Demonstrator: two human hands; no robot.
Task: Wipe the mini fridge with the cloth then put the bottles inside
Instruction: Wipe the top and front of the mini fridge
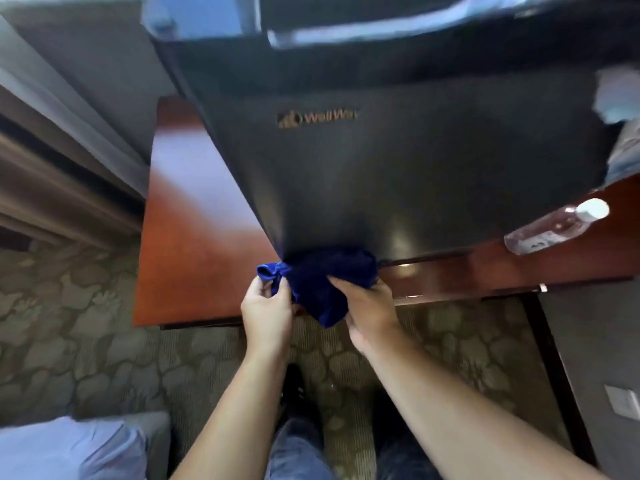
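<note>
Left hand [266, 308] and right hand [372, 313] grip cloth [329, 282] against fridge [381, 168].

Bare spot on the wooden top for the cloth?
The wooden top left of the mini fridge is bare, bordered by the fridge's side and the top's left and front edges. Right of the fridge is crowded: a water bottle, blurred items behind. The front strip is narrow; left hand and right hand hold the cloth there.

I am wearing blue jeans [298, 453], the denim looking faded and a little creased, and dark shoes [293, 384] are showing below them. My forearms [433, 400] are showing bare all the way to my left hand [266, 317] and right hand [372, 315].
</note>
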